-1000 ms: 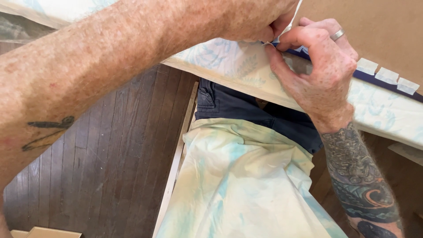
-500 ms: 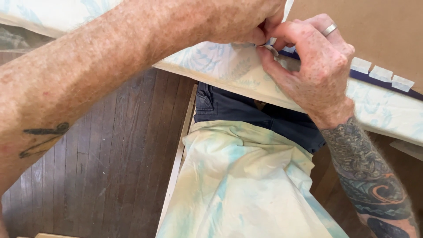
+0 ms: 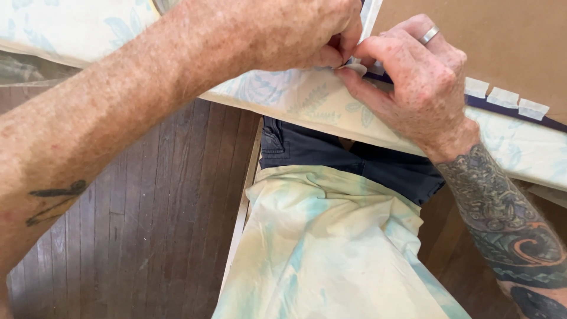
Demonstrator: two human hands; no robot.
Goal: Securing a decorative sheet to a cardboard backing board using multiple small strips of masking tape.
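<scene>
At the edge of a pale leaf-printed fabric panel (image 3: 307, 100), both hands, left hand (image 3: 295, 35) and right hand (image 3: 413, 82), pinch a small strip of white tape (image 3: 356, 68), seemingly mid-fastening; pressing it flat likely comes next.

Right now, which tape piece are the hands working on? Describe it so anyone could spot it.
Start at the brown board at top right and follow its dark lower edge leftward, past three white tape tabs spaced along it. The piece of tape is pinched between left hand and right hand, unlike the untouched tabs.
</scene>
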